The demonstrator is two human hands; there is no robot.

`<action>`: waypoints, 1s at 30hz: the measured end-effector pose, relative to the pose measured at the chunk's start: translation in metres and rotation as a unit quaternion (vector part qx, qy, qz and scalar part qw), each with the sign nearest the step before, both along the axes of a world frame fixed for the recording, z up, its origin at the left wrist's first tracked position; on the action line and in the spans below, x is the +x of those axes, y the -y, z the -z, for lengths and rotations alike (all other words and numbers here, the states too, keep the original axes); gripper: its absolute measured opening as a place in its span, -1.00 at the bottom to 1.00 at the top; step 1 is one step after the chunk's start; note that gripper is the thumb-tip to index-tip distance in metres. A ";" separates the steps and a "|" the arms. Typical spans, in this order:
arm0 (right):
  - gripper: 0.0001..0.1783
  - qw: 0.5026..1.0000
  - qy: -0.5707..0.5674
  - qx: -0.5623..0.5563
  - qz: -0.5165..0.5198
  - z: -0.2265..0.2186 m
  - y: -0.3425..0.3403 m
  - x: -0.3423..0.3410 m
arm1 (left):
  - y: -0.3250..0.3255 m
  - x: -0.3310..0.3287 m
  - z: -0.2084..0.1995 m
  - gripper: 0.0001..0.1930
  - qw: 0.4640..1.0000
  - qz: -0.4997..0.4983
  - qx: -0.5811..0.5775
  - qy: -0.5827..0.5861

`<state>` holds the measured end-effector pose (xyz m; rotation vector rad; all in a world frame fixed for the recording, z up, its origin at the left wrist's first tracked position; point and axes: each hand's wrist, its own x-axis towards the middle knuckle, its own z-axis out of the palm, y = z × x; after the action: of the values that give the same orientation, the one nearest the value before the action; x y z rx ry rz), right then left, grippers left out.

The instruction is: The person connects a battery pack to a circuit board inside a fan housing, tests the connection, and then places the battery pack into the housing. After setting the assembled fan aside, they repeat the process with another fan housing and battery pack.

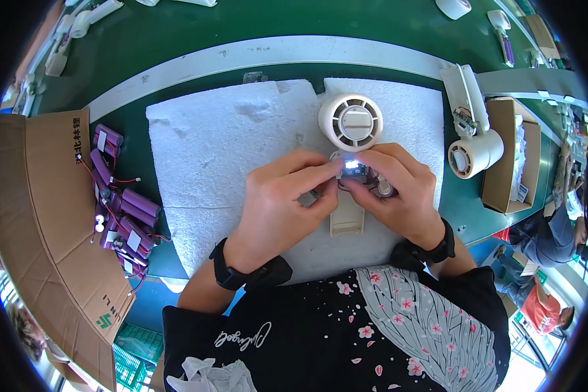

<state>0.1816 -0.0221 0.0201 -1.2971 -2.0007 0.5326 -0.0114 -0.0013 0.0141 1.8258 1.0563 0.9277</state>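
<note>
A white handheld fan lies on the foam pad, its round grille head (351, 134) pointing away from me and its open handle shell (347, 221) toward me. At the neck, a small dark circuit board (355, 171) glows bright white. My left hand (277, 189) pinches the board's left side between thumb and fingers. On its right side, my right hand (404, 188) grips with thumb and forefinger. Beneath the right fingers shows part of a purple battery cell (386, 189). My fingers hide much of the handle's inside and the wiring.
White foam sheets (209, 150) cover the bench before me. To the left, purple battery cells (137, 206) with wires lie beside a large cardboard box (65, 196). At right are another opened fan (475, 153) and a small carton (513, 157). A pale rail (274, 52) runs behind.
</note>
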 end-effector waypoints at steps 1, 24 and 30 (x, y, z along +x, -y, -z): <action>-0.52 1.000 0.000 0.000 0.000 0.000 0.000 0.000 | 0.000 0.000 0.000 -0.73 1.000 0.000 0.000 0.000; -0.56 0.999 -0.009 -0.004 0.045 0.001 0.005 -0.007 | -0.004 -0.002 0.004 -0.77 0.999 0.018 0.024 -0.015; -0.65 0.997 -0.018 -0.061 0.045 -0.008 0.008 -0.002 | -0.006 -0.005 0.004 -0.73 0.997 0.047 -0.063 0.014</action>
<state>0.1794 -0.0303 0.0278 -1.4330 -1.8952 0.6387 -0.0168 0.0043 0.0103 1.7382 0.9815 0.8107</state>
